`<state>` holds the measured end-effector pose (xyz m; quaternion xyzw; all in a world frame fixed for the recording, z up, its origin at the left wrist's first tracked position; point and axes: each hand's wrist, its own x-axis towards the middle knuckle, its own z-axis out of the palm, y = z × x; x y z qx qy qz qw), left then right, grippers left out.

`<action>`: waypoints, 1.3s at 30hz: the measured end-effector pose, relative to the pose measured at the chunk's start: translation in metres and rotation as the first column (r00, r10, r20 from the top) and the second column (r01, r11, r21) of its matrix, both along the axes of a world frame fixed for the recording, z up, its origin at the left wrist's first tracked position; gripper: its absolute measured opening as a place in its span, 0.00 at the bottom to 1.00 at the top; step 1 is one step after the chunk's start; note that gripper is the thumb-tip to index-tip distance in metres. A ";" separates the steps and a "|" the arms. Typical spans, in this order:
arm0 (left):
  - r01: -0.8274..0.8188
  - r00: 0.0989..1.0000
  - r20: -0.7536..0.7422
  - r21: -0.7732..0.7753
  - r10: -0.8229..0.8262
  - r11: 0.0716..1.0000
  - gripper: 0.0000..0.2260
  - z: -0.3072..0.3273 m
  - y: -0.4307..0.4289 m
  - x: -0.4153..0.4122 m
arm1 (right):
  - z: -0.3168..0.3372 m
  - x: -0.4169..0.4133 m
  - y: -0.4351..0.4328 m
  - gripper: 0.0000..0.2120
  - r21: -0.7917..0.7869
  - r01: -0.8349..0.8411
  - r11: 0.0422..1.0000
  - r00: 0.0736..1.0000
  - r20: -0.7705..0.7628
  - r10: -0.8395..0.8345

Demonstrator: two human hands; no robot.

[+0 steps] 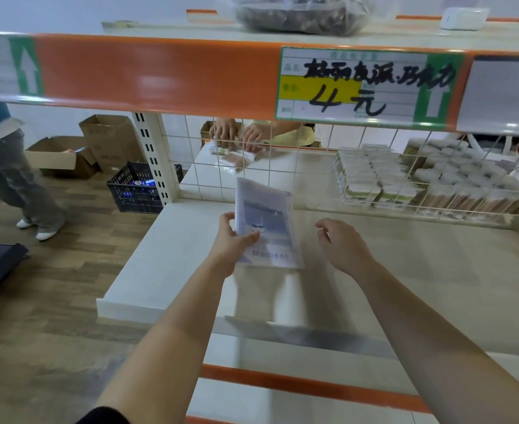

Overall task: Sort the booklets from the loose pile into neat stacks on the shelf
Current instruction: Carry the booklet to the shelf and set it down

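Observation:
A pale blue booklet in a clear sleeve, with a photo and the word "Moment" on its cover, is held above the white shelf. My left hand grips its left edge, thumb on the cover and fingers behind it. My right hand hovers just right of the booklet with fingers loosely curled, holding nothing and apart from it. No loose pile or stack of booklets shows in this view.
A wire grid backs the shelf. Packs of cotton swabs fill the far right behind it. Another person's hands work beyond the grid. An orange price rail hangs overhead. A second person, cardboard boxes and a black crate stand left.

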<state>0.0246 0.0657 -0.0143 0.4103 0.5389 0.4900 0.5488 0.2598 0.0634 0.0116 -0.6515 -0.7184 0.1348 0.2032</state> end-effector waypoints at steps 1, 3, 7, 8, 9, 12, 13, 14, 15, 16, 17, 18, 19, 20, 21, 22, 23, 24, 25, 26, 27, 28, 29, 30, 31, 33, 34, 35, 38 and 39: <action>0.001 1.000 -0.021 0.005 -0.001 1.000 0.24 0.003 -0.002 -0.002 | 0.001 -0.001 0.000 0.16 0.010 -0.013 1.000 1.000 -0.009 0.013; 0.007 0.996 -0.094 0.015 -0.005 1.000 0.22 0.012 -0.007 -0.007 | 0.003 -0.004 0.002 0.16 0.031 -0.035 0.999 0.999 -0.027 0.036; -0.025 0.965 -0.259 0.021 0.030 0.999 0.14 0.027 -0.024 -0.020 | 0.004 -0.014 0.006 0.15 0.044 -0.096 0.994 0.995 -0.019 0.096; -0.047 0.949 -0.310 0.029 0.054 0.998 0.12 0.031 -0.029 -0.023 | 0.003 -0.019 0.005 0.15 0.040 -0.114 0.993 0.993 -0.015 0.115; -0.075 0.924 -0.373 0.041 0.085 0.996 0.10 0.035 -0.035 -0.027 | 0.004 -0.023 0.005 0.15 0.038 -0.136 0.990 0.990 -0.015 0.137; -0.158 0.850 -0.496 0.083 0.178 0.984 0.10 0.044 -0.061 -0.039 | 0.005 -0.041 -0.001 0.15 0.041 -0.230 0.972 0.973 -0.015 0.231; -0.186 0.838 -0.504 0.095 0.208 0.978 0.10 0.046 -0.072 -0.044 | 0.007 -0.048 -0.003 0.15 0.046 -0.268 0.962 0.963 -0.010 0.269; -0.216 0.823 -0.516 0.101 0.237 0.971 0.10 0.048 -0.085 -0.050 | 0.009 -0.054 -0.006 0.15 0.051 -0.307 0.950 0.952 -0.004 0.307; -0.251 0.799 -0.538 0.107 0.268 0.962 0.09 0.049 -0.098 -0.055 | 0.010 -0.062 -0.010 0.15 0.059 -0.347 0.936 0.938 0.003 0.347; -0.291 0.773 -0.557 0.116 0.305 0.950 0.09 0.052 -0.112 -0.061 | 0.012 -0.070 -0.014 0.15 0.065 -0.387 0.920 0.922 0.009 0.387; -0.339 0.752 -0.557 0.131 0.352 0.932 0.09 0.054 -0.127 -0.067 | 0.013 -0.079 -0.018 0.15 0.071 -0.427 0.901 0.904 0.013 0.427; -0.397 0.737 -0.534 0.156 0.415 0.905 0.09 0.058 -0.143 -0.073 | 0.015 -0.089 -0.023 0.15 0.076 -0.464 0.883 0.886 0.015 0.464; -0.460 0.713 -0.503 0.190 0.488 0.867 0.10 0.061 -0.160 -0.080 | 0.016 -0.100 -0.029 0.15 0.083 -0.499 0.862 0.866 0.013 0.500; -0.520 0.671 -0.485 0.230 0.560 0.823 0.10 0.065 -0.177 -0.088 | 0.017 -0.113 -0.036 0.14 0.094 -0.536 0.839 0.843 0.011 0.537; -0.567 0.612 -0.492 0.272 0.619 0.777 0.09 0.070 -0.196 -0.096 | 0.019 -0.126 -0.044 0.14 0.109 -0.574 0.812 0.817 0.009 0.577; -0.599 0.542 -0.519 0.314 0.661 0.737 0.09 0.075 -0.216 -0.105 | 0.021 -0.140 -0.052 0.14 0.123 -0.614 0.780 0.786 0.008 0.618; -0.618 0.472 -0.553 0.347 0.686 0.706 0.08 0.079 -0.238 -0.114 | 0.023 -0.155 -0.062 0.15 0.133 -0.652 0.747 0.754 0.004 0.657; -0.629 0.412 -0.590 0.367 0.694 0.686 0.08 0.083 -0.260 -0.123 | 0.024 -0.170 -0.073 0.15 0.138 -0.685 0.716 0.722 -0.003 0.692; -0.635 0.363 -0.630 0.372 0.687 0.677 0.08 0.085 -0.283 -0.132 | 0.026 -0.186 -0.084 0.15 0.140 -0.714 0.686 0.693 -0.005 0.721; -0.642 0.322 -0.672 0.363 0.667 0.675 0.08 0.086 -0.306 -0.141 | 0.028 -0.202 -0.096 0.16 0.141 -0.742 0.656 0.662 0.001 0.749; -0.655 0.286 -0.714 0.342 0.639 0.674 0.07 0.086 -0.328 -0.149 | 0.029 -0.219 -0.109 0.16 0.143 -0.771 0.621 0.628 0.010 0.778; -0.674 0.255 -0.753 0.311 0.606 0.670 0.07 0.085 -0.350 -0.157 | 0.028 -0.235 -0.123 0.16 0.146 -0.801 0.580 0.589 0.018 0.808; -0.694 0.228 -0.788 0.280 0.571 0.663 0.06 0.082 -0.372 -0.164 | 0.027 -0.252 -0.137 0.16 0.148 -0.831 0.537 0.546 0.026 0.837; -0.712 0.204 -0.819 0.252 0.537 0.655 0.06 0.079 -0.394 -0.171 | 0.025 -0.269 -0.152 0.15 0.147 -0.857 0.494 0.504 0.038 0.863; -0.727 0.181 -0.846 0.228 0.501 0.647 0.05 0.074 -0.416 -0.178 | 0.023 -0.286 -0.167 0.15 0.140 -0.879 0.455 0.466 0.052 0.883; -0.761 0.136 -0.896 0.180 0.423 0.624 0.04 0.065 -0.461 -0.192 | 0.017 -0.320 -0.200 0.15 0.112 -0.915 0.387 0.397 0.084 0.914; -0.777 0.116 -0.917 0.156 0.382 0.610 0.04 0.059 -0.484 -0.199 | 0.013 -0.337 -0.217 0.15 0.098 -0.931 0.350 0.359 0.098 0.928; -0.790 0.096 -0.936 0.135 0.339 0.598 0.05 0.053 -0.507 -0.206 | 0.008 -0.354 -0.234 0.15 0.088 -0.946 0.312 0.321 0.105 0.941; -0.827 0.066 -0.972 0.072 0.225 0.558 0.08 0.034 -0.570 -0.228 | -0.006 -0.400 -0.287 0.15 0.061 -0.973 0.223 0.227 0.078 0.971; -0.841 0.065 -0.977 0.055 0.202 0.539 0.08 0.029 -0.588 -0.234 | -0.010 -0.414 -0.304 0.15 0.055 -0.979 0.198 0.202 0.071 0.977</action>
